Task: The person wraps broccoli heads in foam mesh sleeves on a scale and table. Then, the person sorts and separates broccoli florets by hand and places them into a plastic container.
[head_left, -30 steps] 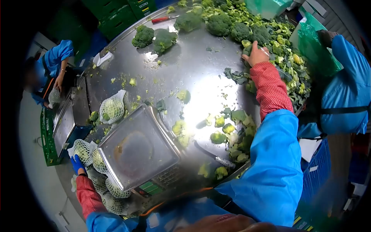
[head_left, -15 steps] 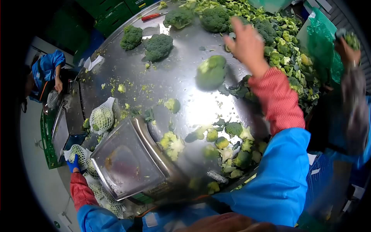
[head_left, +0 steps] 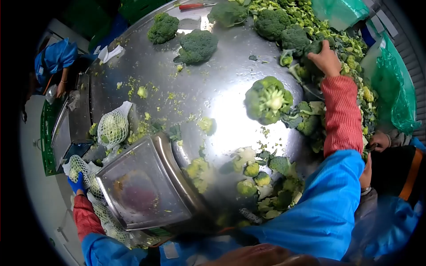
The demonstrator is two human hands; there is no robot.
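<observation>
My right hand (head_left: 327, 62) is closed around a dark green broccoli head (head_left: 312, 52) at the edge of the pile on the right. Just left of it, a broccoli head (head_left: 269, 100) shows its cut stem towards me on the shiny metal table (head_left: 230, 57). At the far left, my blue-gloved left hand (head_left: 77, 182) grips a pale green head in white netting (head_left: 76, 166), beside the metal scale-like box (head_left: 144, 188). More netted heads lie below that hand, partly hidden by the box.
Broccoli heads (head_left: 197, 46) and a red-handled knife (head_left: 195, 6) lie towards the back. Cut pieces (head_left: 262, 178) cluster near me. Another netted head (head_left: 114, 125) sits behind the box. A co-worker's hand (head_left: 379, 141) is at right; another person (head_left: 55, 62) stands far left.
My right hand has moved right and down onto a broccoli head. The blurred broccoli now shows its stem side, farther right. My left hand stays at the netting; the whole view has shifted somewhat.
</observation>
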